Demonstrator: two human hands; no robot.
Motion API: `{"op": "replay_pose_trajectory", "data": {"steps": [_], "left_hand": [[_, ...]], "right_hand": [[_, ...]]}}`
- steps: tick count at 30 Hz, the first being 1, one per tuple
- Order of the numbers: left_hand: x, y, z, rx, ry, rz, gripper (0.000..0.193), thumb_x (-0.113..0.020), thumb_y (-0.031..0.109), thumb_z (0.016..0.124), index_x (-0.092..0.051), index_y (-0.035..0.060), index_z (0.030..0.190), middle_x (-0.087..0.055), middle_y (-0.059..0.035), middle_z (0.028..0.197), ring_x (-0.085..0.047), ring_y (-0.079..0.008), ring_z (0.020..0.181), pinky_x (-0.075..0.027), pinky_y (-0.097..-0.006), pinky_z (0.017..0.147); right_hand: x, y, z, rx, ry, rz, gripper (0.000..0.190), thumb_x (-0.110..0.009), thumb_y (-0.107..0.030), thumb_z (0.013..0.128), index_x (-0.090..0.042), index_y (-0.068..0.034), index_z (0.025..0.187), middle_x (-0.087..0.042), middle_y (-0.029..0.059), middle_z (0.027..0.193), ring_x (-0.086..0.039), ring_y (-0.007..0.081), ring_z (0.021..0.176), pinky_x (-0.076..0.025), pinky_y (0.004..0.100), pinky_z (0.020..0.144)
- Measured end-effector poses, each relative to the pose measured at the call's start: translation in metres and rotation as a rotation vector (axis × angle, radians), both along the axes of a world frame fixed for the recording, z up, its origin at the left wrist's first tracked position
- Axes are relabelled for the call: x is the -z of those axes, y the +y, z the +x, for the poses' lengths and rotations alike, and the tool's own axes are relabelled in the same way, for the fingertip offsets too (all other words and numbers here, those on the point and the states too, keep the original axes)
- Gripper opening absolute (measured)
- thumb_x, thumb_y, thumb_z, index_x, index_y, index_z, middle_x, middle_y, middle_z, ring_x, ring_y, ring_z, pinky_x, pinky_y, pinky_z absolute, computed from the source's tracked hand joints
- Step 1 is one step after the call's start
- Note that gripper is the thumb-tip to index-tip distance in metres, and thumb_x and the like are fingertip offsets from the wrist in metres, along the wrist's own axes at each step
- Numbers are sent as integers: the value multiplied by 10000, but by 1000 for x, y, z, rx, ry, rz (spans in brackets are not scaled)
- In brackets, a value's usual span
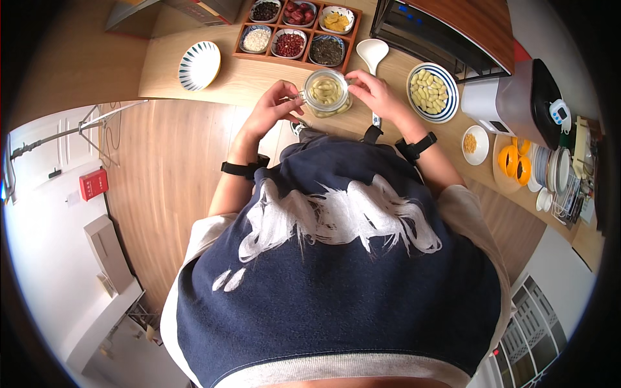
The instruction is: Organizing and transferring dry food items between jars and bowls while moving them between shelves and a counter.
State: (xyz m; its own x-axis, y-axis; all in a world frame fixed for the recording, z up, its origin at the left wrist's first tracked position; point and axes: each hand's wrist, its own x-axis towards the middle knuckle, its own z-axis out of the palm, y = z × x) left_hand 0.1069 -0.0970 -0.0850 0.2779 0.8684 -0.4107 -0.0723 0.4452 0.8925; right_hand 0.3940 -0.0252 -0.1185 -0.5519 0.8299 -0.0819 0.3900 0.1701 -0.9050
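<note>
A clip-top glass jar (326, 92) with pale green, peanut-shaped pieces inside stands near the counter's front edge, its glass lid over the mouth. My left hand (281, 103) pinches the wire clasp at the jar's left side. On the other side, my right hand (369, 89) has thumb and fingers at the lid's hinge side; how firmly they grip is unclear. Right of the jar, a white ladle (372, 52) lies partly under my right forearm. A blue-striped plate (455, 99) holds more of the pale green pieces.
Behind the jar is a wooden compartment tray (353, 36) with several small dishes of dry ingredients. A white bowl with green marks (199, 66) sits left. Rightward are a black-framed oven (436, 39), a small white bowl (480, 145), orange cups (507, 160) and a rice cooker (514, 104).
</note>
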Motion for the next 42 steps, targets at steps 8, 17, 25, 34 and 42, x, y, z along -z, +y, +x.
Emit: {"op": "replay_pose_trajectory", "data": {"steps": [8,17,25,34,42], "left_hand": [[18,-4,-3,-59,64,-83,295,-622,102,941,-539,54,1221,-624,-62,1070,-669,-184,946,-571,-309,750],[28,7,14,-8,296,70,436,-665,212,933,-498,81,1314,-629,-72,1047,-666,-157,875,-533,-281,701],[21,14,25,79,398,26,616,-595,241,963,-339,172,1519,-624,-113,1066,-691,-190,856,-544,-294,675],[18,22,31,133,411,10,529,-519,216,977,-364,96,1468,-639,-104,995,-696,-196,818,-551,-295,670],[26,17,32,130,346,-5,608,-496,334,996,-293,122,1528,-663,-80,1041,-699,-223,910,-579,-346,747]], "right_hand": [[-47,6,-25,-237,-40,419,666,-729,-295,829,-453,-149,1418,-485,126,1350,-510,296,1237,-439,431,1015],[-66,-7,-42,-289,-170,562,705,-755,-207,732,-492,-164,1385,-485,160,1245,-521,358,1177,-467,457,987],[-67,-3,47,-56,119,391,606,-705,-95,776,-496,-85,1345,-499,118,1367,-530,298,1249,-463,395,1014],[-6,-38,89,162,262,-119,603,-626,-17,892,-437,-125,1455,-509,52,1372,-592,140,1061,-539,271,844],[62,-67,160,638,318,-154,340,-614,-67,932,-520,-64,1259,-655,85,1064,-660,173,850,-541,304,753]]}}
